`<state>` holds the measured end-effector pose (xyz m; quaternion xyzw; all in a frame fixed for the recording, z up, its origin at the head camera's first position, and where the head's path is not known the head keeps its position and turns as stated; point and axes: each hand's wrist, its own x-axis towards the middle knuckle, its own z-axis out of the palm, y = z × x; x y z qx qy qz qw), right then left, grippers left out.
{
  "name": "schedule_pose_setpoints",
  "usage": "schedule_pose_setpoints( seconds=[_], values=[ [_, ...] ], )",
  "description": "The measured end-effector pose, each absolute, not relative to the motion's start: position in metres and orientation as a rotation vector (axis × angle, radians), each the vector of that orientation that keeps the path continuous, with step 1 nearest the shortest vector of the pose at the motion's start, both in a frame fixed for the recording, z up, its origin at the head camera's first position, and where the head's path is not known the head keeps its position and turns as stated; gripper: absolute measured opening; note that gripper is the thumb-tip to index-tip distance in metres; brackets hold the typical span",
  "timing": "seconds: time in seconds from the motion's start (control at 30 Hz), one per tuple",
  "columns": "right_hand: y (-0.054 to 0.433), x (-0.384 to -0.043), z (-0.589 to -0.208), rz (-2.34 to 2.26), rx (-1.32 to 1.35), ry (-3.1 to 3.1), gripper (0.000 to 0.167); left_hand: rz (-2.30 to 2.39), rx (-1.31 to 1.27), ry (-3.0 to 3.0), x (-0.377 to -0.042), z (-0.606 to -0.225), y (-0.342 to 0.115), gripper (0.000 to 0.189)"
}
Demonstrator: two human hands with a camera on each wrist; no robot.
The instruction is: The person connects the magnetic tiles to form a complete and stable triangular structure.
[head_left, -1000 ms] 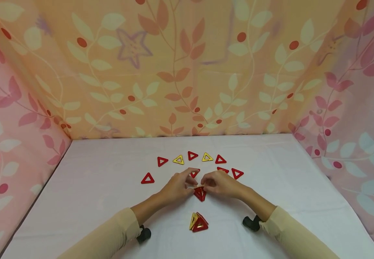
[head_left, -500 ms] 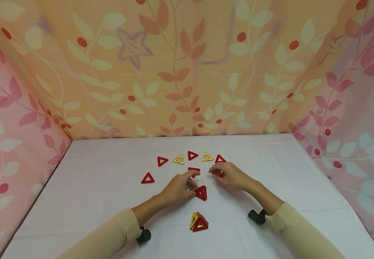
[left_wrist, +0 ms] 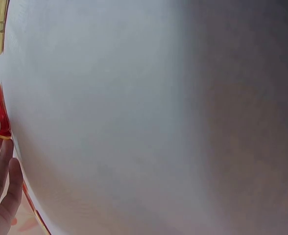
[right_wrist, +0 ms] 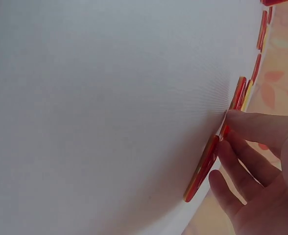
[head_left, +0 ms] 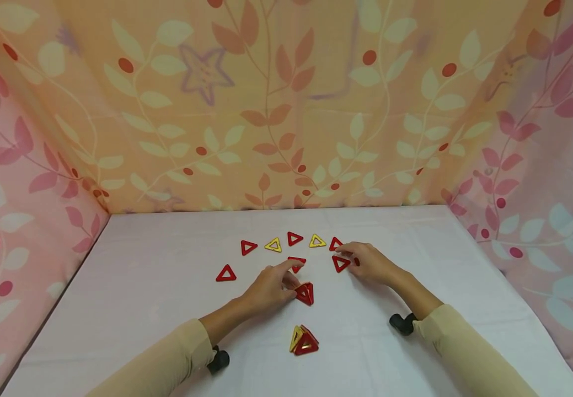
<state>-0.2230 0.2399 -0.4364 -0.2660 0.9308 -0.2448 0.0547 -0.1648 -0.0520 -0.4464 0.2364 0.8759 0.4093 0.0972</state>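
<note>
My left hand (head_left: 268, 289) pinches a small cluster of red triangular building tiles (head_left: 304, 294), leaning together near the middle of the table. In the left wrist view the thumb lies in front of a red tile (left_wrist: 3, 117) with fingers behind it. My right hand (head_left: 370, 263) is over the right end of the spread tiles, fingertips right at a red triangular tile (head_left: 335, 243). Another red tile (head_left: 340, 264) lies just below those fingertips. The hand mostly covers one more red tile. In the right wrist view, thumb and fingers are spread around tile edges (right_wrist: 203, 169).
A finished-looking red and yellow tile pyramid (head_left: 306, 343) stands nearer the front. Loose triangles lie in an arc behind the hands: red (head_left: 248, 247), yellow (head_left: 273, 245), red (head_left: 294, 238), yellow (head_left: 317, 241). A red tile (head_left: 226, 273) lies farther left. Patterned cloth walls surround the white table.
My right hand has let go of the tile cluster and moved right and away to the loose red tiles. My left hand stays with the cluster, which has shifted slightly left.
</note>
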Motion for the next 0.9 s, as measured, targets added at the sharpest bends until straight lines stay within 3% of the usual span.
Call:
schedule_pose_setpoints(
  seconds=[0.9],
  values=[
    [0.217, -0.209, -0.436, -0.717, -0.944, 2.749, 0.035, 1.192, 0.711, 2.601, -0.169, -0.448, -0.056, 0.058]
  ],
)
